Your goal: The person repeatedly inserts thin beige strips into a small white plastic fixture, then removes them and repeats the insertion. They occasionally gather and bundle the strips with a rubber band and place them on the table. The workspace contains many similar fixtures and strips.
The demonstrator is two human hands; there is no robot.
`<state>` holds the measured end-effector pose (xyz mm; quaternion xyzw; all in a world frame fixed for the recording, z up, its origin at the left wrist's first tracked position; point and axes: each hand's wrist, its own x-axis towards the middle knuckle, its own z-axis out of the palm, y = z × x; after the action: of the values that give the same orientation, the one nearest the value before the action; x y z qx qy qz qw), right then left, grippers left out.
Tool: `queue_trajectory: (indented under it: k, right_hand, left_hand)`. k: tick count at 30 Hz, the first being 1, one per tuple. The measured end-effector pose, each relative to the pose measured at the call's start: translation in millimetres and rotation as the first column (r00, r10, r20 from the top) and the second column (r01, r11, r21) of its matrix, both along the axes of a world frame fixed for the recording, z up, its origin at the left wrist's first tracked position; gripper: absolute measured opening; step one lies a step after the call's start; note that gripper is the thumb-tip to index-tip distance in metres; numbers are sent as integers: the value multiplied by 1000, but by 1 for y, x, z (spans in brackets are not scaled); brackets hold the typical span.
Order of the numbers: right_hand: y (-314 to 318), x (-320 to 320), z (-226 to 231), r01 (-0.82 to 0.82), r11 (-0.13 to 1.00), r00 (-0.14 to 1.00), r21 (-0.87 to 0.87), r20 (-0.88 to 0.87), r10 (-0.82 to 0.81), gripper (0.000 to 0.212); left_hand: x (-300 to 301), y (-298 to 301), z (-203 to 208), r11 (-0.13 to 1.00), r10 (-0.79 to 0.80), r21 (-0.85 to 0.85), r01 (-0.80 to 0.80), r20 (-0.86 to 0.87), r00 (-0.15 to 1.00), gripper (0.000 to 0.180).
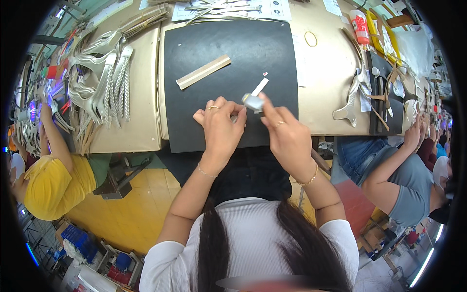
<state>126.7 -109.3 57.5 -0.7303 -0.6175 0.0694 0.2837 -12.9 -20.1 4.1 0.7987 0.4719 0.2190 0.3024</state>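
On the black mat (228, 53), my left hand (221, 124) is closed in a pinch, thumb and forefinger on a small greyish piece (234, 118) mostly hidden by the fingers. Just right of it, my right hand (287, 134) is closed on a pale silver-grey piece (252, 102), blurred, its exact kind unclear. Beyond that piece a narrow white strip (260, 87) slants away, with a tiny red-and-white bit (265, 74) past its end. A flat beige strip (203, 71) with a lighter centre band lies farther off to the left.
Silver and braided straps (99, 80) are heaped at the left. More strips (226, 9) lie on paper at the far edge. At the right are a yellow band ring (311, 39), loose straps (352, 97), a red-and-white bottle (359, 27) and a yellow tray (379, 36). People sit on both sides.
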Motion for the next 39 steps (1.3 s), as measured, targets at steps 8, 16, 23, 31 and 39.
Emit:
queue_trajectory:
  k: [8, 16, 23, 31, 39]
  right_hand:
    - [-1, 2, -5, 47, 999, 999, -2, 14, -47, 47]
    - [0, 3, -12, 21, 982, 993, -187, 114, 1, 46]
    - [-4, -5, 5, 10, 1000, 1000, 20, -28, -10, 51]
    - [1, -1, -2, 36, 996, 998, 80, -57, -31, 50]
    - [-1, -2, -10, 27, 963, 998, -267, 67, -9, 49]
  left_hand:
    - [0, -3, -3, 999, -7, 35, 7, 5, 1000, 8]
    - [-15, -5, 1, 1000, 0, 4, 0, 13, 1000, 7]
    - [-13, -7, 1, 1000, 1, -13, -1, -9, 1000, 8]
    - [-9, -4, 1, 999, 15, -31, -14, 28, 999, 9]
    - [-13, -4, 2, 1000, 2, 24, -3, 2, 1000, 7]
